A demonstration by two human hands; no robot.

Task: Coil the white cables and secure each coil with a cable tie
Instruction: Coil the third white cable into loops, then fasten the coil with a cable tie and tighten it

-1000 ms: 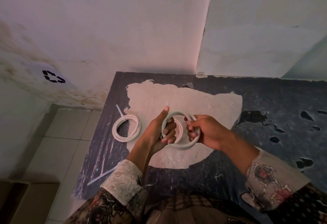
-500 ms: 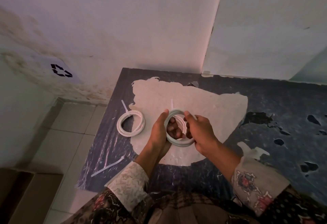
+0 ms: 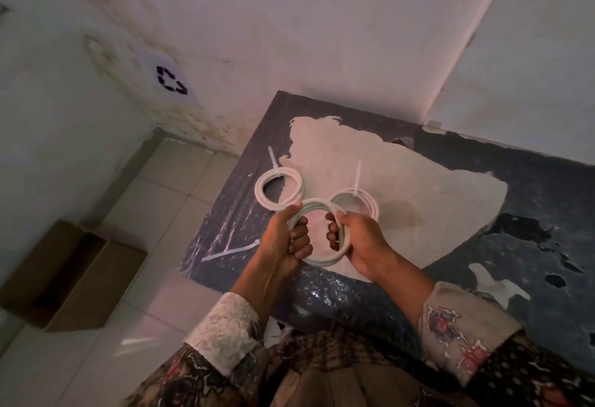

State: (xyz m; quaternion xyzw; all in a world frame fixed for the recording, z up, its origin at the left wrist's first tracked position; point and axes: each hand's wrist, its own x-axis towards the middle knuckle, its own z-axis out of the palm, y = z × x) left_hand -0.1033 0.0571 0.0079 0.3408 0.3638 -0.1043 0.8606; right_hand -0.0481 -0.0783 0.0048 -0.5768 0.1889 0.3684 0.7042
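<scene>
White cable coil [image 3: 317, 233] is held above the worn dark table [image 3: 531, 200]: left hand [image 3: 283, 239] and right hand [image 3: 357, 242] curl their fingers round opposite sides. Two tied coils lie beyond, one [image 3: 279, 189] at left, one [image 3: 360, 200] partly hidden behind the right hand. A loose cable tie [image 3: 230, 250] lies at left; a cardboard box [image 3: 69, 274] stands on the floor.

A white cable coil [image 3: 322, 257] is hanging gripped between both hands. Two tied coils are lying flat on the tabletop: one [image 3: 279, 189] at its ten o'clock, another [image 3: 360, 201] at one o'clock. A loose cable tie [image 3: 230, 251] is lying at nine o'clock.
</scene>
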